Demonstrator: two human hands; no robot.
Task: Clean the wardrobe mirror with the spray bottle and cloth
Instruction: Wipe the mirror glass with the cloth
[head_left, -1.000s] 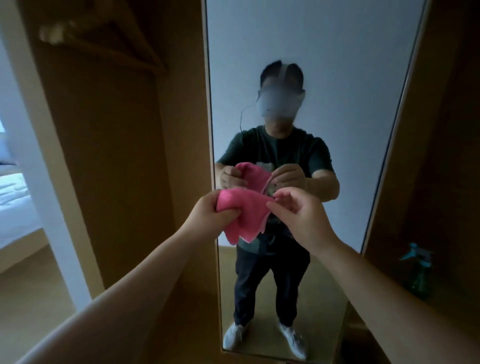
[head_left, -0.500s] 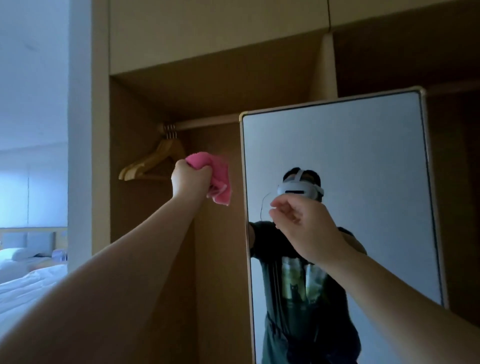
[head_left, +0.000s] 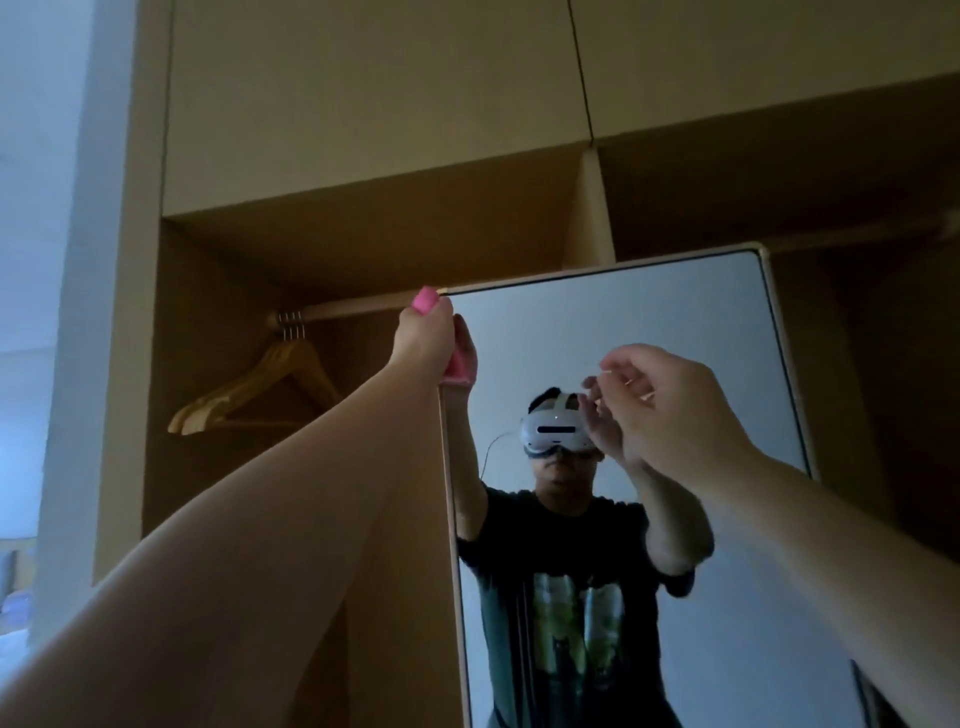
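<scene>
I see my left hand (head_left: 423, 338) clenched around the pink cloth (head_left: 427, 300), soft folds poking out above and below the fingers, pressed at the top left corner of the mirror (head_left: 649, 332). My right hand (head_left: 670, 410) floats in front of the glass, fingers loosely curled and apart, holding nothing. The mirror is tall, smooth, with a thin pale rounded frame, set in a matte tan wardrobe (head_left: 363, 130). Left of it, wooden hangers (head_left: 260, 389) hang from a rail (head_left: 353, 310).
</scene>
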